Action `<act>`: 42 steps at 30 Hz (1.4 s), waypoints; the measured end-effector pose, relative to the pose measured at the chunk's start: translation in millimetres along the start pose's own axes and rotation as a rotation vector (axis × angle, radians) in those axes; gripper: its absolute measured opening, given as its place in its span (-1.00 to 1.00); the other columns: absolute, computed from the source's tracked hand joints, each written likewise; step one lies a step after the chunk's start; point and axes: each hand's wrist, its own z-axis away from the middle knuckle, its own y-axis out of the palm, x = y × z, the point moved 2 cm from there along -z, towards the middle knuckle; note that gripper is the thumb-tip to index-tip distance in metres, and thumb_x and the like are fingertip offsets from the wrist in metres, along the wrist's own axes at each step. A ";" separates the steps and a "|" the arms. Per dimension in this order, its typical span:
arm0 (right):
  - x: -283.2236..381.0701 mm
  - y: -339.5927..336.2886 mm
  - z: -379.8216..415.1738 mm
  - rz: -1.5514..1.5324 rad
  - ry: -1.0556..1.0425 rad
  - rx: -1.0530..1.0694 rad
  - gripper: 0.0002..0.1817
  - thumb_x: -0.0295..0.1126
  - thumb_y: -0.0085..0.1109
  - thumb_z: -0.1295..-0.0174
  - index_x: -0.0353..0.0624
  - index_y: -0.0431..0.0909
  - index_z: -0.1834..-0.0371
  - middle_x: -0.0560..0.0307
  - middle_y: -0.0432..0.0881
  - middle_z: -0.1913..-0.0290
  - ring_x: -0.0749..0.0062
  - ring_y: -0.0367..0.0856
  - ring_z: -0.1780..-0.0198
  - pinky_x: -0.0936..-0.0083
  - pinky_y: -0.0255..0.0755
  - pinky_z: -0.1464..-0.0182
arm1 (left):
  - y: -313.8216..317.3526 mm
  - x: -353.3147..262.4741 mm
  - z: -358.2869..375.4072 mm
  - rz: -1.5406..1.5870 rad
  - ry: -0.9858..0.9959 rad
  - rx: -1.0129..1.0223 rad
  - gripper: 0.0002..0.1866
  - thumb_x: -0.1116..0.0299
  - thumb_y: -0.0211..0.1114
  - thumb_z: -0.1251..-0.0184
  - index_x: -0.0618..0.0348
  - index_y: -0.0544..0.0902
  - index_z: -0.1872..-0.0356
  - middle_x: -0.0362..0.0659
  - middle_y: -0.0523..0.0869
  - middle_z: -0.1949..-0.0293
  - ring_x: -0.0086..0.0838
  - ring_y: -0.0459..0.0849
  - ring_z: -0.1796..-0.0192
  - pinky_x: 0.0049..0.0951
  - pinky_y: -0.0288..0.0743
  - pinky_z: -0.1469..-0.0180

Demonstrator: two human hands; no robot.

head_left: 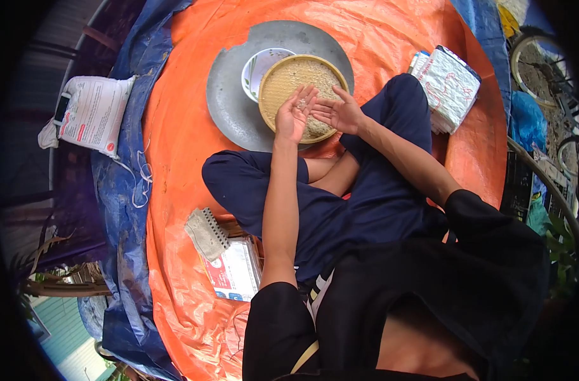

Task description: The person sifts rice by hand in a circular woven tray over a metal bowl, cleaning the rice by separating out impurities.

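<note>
A round woven basket [274, 86] with pale grains [315, 71] spread inside rests over a white plate [256, 68] with a leaf pattern, both on a large grey round tray [229, 101]. Above the basket my left hand [294, 114] and my right hand [341, 113] are side by side, palms up, fingers spread and their tips close together. A few grains seem to lie on the palm of the hand at the left of the view. The grains lie mostly in the basket's right half.
An orange tarp [181, 146] lies under my crossed legs, with a blue tarp [121, 235] at its edge. A white sack [96, 114] is at the left. Wrapped packages [451, 86] stand at the right. A notebook [205, 233] and papers [238, 270] lie beside my knee.
</note>
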 end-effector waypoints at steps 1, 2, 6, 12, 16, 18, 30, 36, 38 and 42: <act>0.1 -1.3 -0.3 -0.001 -0.004 0.008 -0.14 0.20 -0.12 -0.28 -0.49 0.21 -0.27 -0.17 0.40 -0.20 0.19 0.42 -0.24 0.38 0.31 -0.31 | -1.4 -0.6 -1.6 0.020 -0.003 0.012 -0.53 0.50 -0.20 -0.42 0.54 0.13 -0.30 0.26 0.31 -0.28 -0.02 0.33 -0.34 -0.25 0.30 -0.38; -0.2 0.7 0.8 -0.004 -0.003 0.005 -0.16 0.21 -0.11 -0.27 -0.46 0.26 -0.23 -0.16 0.42 -0.18 0.21 0.44 -0.21 0.37 0.31 -0.31 | 0.7 -1.2 -0.7 0.018 -0.008 0.012 -0.52 0.51 -0.22 -0.42 0.53 0.09 -0.32 0.26 0.25 -0.32 0.00 0.25 -0.38 -0.24 0.27 -0.40; 2.8 -3.9 1.4 -0.018 -0.010 0.022 -0.17 0.21 -0.09 -0.26 -0.45 0.29 -0.21 -0.16 0.44 -0.16 0.21 0.47 -0.19 0.37 0.33 -0.30 | 1.8 -2.5 -2.9 0.041 -0.020 0.027 -0.42 0.60 -0.24 -0.30 0.48 -0.02 -0.37 0.28 0.17 -0.36 0.03 0.20 -0.40 -0.21 0.22 -0.43; 2.2 1.5 1.4 -0.023 -0.013 0.007 -0.15 0.21 -0.09 -0.26 -0.48 0.24 -0.24 -0.18 0.43 -0.17 0.21 0.46 -0.19 0.39 0.34 -0.29 | 7.1 -1.6 -2.3 0.025 -0.019 0.057 -0.41 0.62 -0.23 -0.29 0.49 -0.04 -0.38 0.30 0.14 -0.36 0.03 0.20 -0.41 -0.21 0.22 -0.43; 1.5 1.0 0.2 -0.020 -0.013 0.021 -0.15 0.21 -0.11 -0.27 -0.48 0.23 -0.25 -0.15 0.44 -0.14 0.24 0.47 -0.18 0.41 0.35 -0.29 | 7.6 -0.9 -1.4 -0.060 0.009 0.016 -0.46 0.61 -0.15 -0.35 0.50 0.05 -0.35 0.29 0.28 -0.29 -0.03 0.32 -0.35 -0.27 0.34 -0.36; 1.3 0.4 -1.8 -0.025 -0.011 0.031 -0.15 0.21 -0.11 -0.27 -0.47 0.23 -0.25 -0.13 0.45 -0.12 0.26 0.48 -0.16 0.42 0.36 -0.28 | 6.6 -0.2 -1.3 -0.100 0.021 -0.018 -0.48 0.62 -0.08 -0.35 0.49 0.11 -0.33 0.26 0.36 -0.24 -0.07 0.41 -0.29 -0.32 0.42 -0.30; -0.6 -2.8 -3.0 -0.016 -0.010 0.009 -0.23 0.20 -0.05 -0.24 -0.42 0.34 -0.12 -0.04 0.53 0.04 0.29 0.56 -0.01 0.43 0.48 -0.15 | 11.3 4.5 3.0 -0.271 0.033 -0.013 -0.40 0.70 0.11 -0.23 0.34 0.20 -0.33 0.20 0.48 -0.15 -0.16 0.54 -0.19 -0.41 0.53 -0.20; -1.7 -1.5 -0.2 -0.009 -0.026 -0.024 -0.27 0.20 -0.01 -0.22 -0.36 0.39 -0.04 0.03 0.51 0.07 0.39 0.54 0.00 0.46 0.43 -0.19 | 14.3 10.4 2.3 -0.588 0.000 0.003 -0.40 0.69 0.16 -0.19 0.42 0.24 -0.29 0.20 0.51 -0.14 -0.24 0.57 -0.15 -0.46 0.53 -0.14; -2.2 -3.5 -1.2 -0.005 -0.024 -0.029 -0.27 0.21 0.00 -0.22 -0.37 0.38 -0.04 0.05 0.51 0.10 0.40 0.54 0.03 0.46 0.43 -0.18 | 18.2 13.2 3.6 -0.747 0.016 0.039 -0.43 0.67 0.18 -0.19 0.45 0.27 -0.27 0.20 0.52 -0.13 -0.28 0.58 -0.14 -0.48 0.53 -0.11; -3.4 -3.4 -1.0 -0.006 -0.039 -0.050 -0.27 0.21 0.00 -0.22 -0.37 0.37 -0.04 0.08 0.49 0.13 0.42 0.53 0.07 0.46 0.42 -0.18 | 17.8 19.9 1.7 -0.785 0.020 0.040 -0.46 0.64 0.19 -0.20 0.48 0.31 -0.24 0.20 0.54 -0.12 -0.29 0.57 -0.15 -0.47 0.52 -0.11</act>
